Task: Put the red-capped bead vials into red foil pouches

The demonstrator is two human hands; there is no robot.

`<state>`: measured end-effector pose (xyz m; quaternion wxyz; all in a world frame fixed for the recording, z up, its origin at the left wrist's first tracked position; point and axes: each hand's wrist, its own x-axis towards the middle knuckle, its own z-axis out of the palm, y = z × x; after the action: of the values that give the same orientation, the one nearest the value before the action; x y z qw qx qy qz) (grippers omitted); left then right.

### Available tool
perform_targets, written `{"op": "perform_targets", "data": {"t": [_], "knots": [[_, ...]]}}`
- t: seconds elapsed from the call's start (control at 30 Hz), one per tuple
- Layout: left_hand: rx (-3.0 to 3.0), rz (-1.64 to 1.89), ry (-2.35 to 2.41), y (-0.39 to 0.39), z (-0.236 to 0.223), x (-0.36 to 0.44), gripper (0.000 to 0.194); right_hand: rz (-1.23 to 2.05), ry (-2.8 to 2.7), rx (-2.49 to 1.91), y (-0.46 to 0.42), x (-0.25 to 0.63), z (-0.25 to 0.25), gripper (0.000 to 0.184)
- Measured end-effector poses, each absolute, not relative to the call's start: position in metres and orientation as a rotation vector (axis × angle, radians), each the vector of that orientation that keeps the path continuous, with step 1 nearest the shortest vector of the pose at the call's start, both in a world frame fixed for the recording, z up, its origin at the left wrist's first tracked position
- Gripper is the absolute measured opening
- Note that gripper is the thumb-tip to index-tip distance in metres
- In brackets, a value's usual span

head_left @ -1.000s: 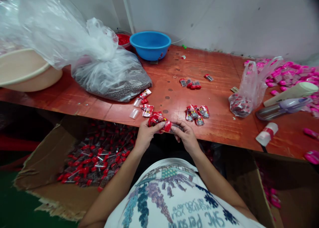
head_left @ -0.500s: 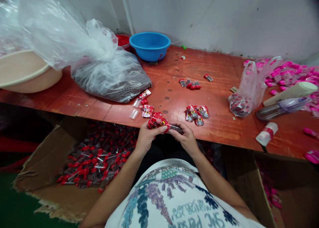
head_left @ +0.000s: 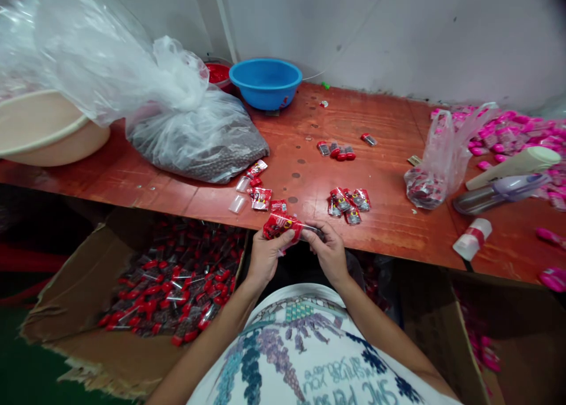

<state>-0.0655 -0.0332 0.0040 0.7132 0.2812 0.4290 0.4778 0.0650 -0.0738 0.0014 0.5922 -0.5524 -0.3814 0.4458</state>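
At the front edge of the table, my left hand (head_left: 264, 257) is closed on a red printed plastic wrapper (head_left: 280, 223). My right hand (head_left: 331, 252) grips a small clear container with dark contents (head_left: 315, 229). The container's left end meets the wrapper; how far it sits inside I cannot tell. Just beyond my left hand lie more red wrappers (head_left: 260, 198) and clear empty tubes (head_left: 237, 203). To the right of my hands is a small pile of wrapped containers (head_left: 352, 216). Several red-capped containers (head_left: 336, 150) lie farther back.
A cardboard box (head_left: 79, 281) of red-capped containers stands below left. On the table (head_left: 389, 187) are a bag of dark beads (head_left: 194, 145), a blue basin (head_left: 265, 86), a cream basin (head_left: 44, 134), a small plastic bag (head_left: 431, 181), a bottle (head_left: 477, 200) and pink items (head_left: 513, 131).
The red wrapper has turned slightly in my fingers, and my left thumb has shifted. My right hand stays beside it, holding the container. The things on the table have not moved.
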Motion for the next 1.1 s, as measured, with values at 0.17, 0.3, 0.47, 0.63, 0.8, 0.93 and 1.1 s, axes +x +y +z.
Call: {"op": "perform_targets", "data": {"t": [0.17, 0.3, 0.47, 0.63, 0.8, 0.93, 1.1], "knots": [[0.605, 1.092, 0.954, -0.033, 0.004, -0.071, 0.027, 1.04, -1.006, -1.279, -0.072, 0.067, 0.004, 0.022], [0.551, 1.209, 0.954, -0.036, 0.004, -0.07, 0.025, 1.112, -0.947, -1.269, -0.073, 0.061, 0.004, 0.025], [0.566, 1.225, 0.998, -0.042, 0.004, -0.072, 0.021, 1.175, -0.933, -1.247, -0.074, 0.064, 0.007, 0.025], [0.684, 1.22, 1.069, -0.043, 0.014, -0.074, 0.023, 1.16, -0.928, -1.263, -0.076, 0.067, 0.009, 0.026], [0.711, 1.206, 1.116, -0.044, 0.015, -0.075, 0.026, 1.067, -0.793, -1.248, -0.074, 0.067, 0.006, 0.026], [0.724, 1.155, 1.182, -0.056, 0.013, -0.073, 0.03, 0.89, -0.67, -1.237, -0.071, 0.075, 0.013, 0.029], [0.675, 1.092, 1.109, -0.059, 0.018, -0.058, 0.03, 0.968, -0.68, -1.136, -0.063, 0.069, 0.016, 0.029]]}}
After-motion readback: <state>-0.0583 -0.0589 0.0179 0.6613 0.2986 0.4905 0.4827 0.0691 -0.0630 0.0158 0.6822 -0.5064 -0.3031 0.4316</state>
